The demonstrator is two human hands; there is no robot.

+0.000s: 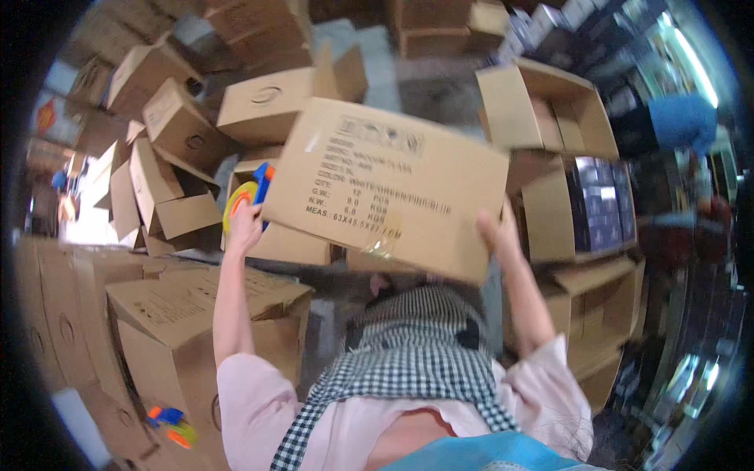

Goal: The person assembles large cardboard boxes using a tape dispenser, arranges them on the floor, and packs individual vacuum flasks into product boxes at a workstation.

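Note:
A closed brown cardboard carton (393, 188) is held up in front of me, tilted, its printed side facing me and a strip of clear tape near its lower edge. My right hand (495, 231) grips the carton's right edge. Beside the left edge, my left hand (245, 225) is closed round a tape dispenser (261, 182) with blue, yellow and orange parts. Whether my left fingers also touch the carton is hard to make out. Behind the held carton, other cardboard boxes are partly hidden.
Open boxes (177, 204) crowd the left; a large closed carton (149, 314) stands near my left arm. At right, one open box holds dark blue packages (601, 200), with another open box (581, 98) beyond. A second tape dispenser (174, 424) lies at lower left. A person in blue (682, 124) is far right.

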